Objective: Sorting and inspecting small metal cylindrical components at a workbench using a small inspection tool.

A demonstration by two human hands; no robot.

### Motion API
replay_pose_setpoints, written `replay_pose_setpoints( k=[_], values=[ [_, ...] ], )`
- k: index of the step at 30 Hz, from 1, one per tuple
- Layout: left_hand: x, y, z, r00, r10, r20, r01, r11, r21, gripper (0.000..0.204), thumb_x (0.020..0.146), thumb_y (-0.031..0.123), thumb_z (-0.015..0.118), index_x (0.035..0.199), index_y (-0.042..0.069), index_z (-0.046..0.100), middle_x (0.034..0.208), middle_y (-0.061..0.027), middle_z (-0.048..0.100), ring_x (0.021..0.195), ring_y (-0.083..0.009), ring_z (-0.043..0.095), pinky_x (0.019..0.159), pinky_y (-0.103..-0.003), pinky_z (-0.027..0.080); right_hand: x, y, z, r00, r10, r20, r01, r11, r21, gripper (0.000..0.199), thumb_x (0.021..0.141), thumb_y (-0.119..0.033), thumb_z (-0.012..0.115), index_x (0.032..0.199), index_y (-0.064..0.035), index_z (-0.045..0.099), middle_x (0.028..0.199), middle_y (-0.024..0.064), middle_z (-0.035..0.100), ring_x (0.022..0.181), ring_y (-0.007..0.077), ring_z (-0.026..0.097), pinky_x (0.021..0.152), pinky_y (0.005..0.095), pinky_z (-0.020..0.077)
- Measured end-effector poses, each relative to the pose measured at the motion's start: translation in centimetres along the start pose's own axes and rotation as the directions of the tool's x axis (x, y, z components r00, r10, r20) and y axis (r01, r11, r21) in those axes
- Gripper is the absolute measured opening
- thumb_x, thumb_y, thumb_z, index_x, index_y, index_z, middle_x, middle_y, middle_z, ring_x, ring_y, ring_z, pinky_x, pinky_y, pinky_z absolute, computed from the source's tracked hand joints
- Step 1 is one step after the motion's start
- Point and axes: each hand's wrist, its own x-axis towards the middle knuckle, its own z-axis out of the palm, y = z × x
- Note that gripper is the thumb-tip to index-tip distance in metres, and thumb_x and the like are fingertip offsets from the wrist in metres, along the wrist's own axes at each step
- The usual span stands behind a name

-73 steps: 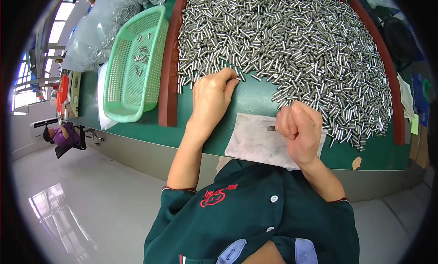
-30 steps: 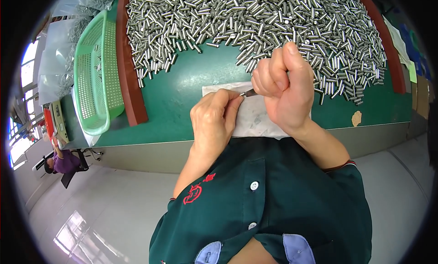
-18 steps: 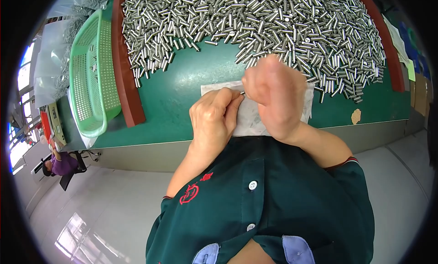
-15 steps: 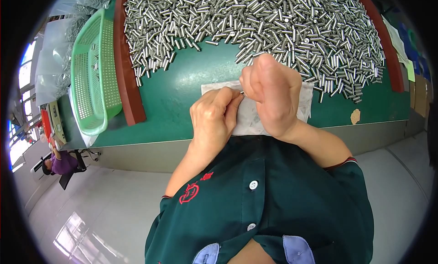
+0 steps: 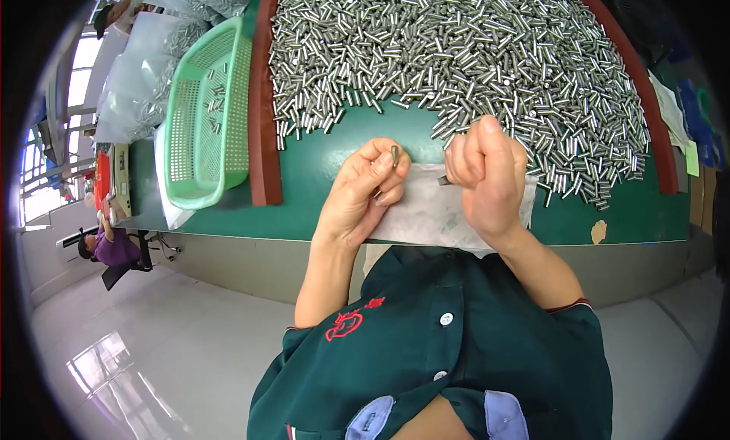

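Observation:
My left hand [image 5: 363,193] pinches a short metal pin [image 5: 395,155] upright between thumb and fingertips, above the green tabletop. To its right, my right hand [image 5: 490,183] is closed in a fist with the thumb side up. A small dark grey end [image 5: 444,181] sticks out of its left side; the rest is hidden in the fingers. Below both hands lies a pale, smudged cloth [image 5: 418,213] at the table's near edge. Beyond them spreads a large heap of loose metal pins [image 5: 456,52].
Dark red rails [image 5: 266,136] border the heap on both sides. A light green perforated basket [image 5: 176,162] at the left holds several pins. Clear bags of metal parts [image 5: 148,67] stand farther left. A person in purple [image 5: 115,246] sits at the far left.
My hands have moved apart. The left has turned, bringing the pin into plain sight. The whole view has shifted, showing more of the basket and its pins.

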Motion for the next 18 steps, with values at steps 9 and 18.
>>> replay_pose_setpoints(
  k=[9, 18],
  values=[
    [0.0, 1.1, 1.3, 0.988, -0.001, -0.157, 0.004, 1.0, 0.018, 0.017, 0.085, 0.016, 0.046, 0.095, 0.002, 0.05, 0.076, -0.0074, 0.053, 0.052, -0.006, 0.034, 0.044, -0.018, 0.03, 0.3, -0.4, 0.2, 1.0, 0.021, -0.006, -0.021, 1.0, -0.008, 0.04, 0.09, -0.021, 0.027, 0.052, -0.0093, 0.028, 0.042, -0.0006, 0.024, 0.039, 0.007, 0.017, 0.037, 0.0231, 0.0164],
    [3.1, 3.1, -0.6, 0.808, 0.579, -0.105, -0.043, 0.237, 0.971, 0.022, 0.075, 0.018, 0.061, 0.064, 0.0, 0.054, 0.048, 0.0, 0.043, 0.046, -0.0051, 0.037, 0.043, -0.024, 0.03, 0.1, -0.4, -0.2, 0.999, 0.045, 0.012, -0.045, 0.999, 0.005, 0.04, 0.088, -0.02, 0.032, 0.051, -0.0076, 0.028, 0.045, -0.0014, 0.028, 0.043, 0.0058, 0.023, 0.04, 0.0219, 0.019]
  ],
)
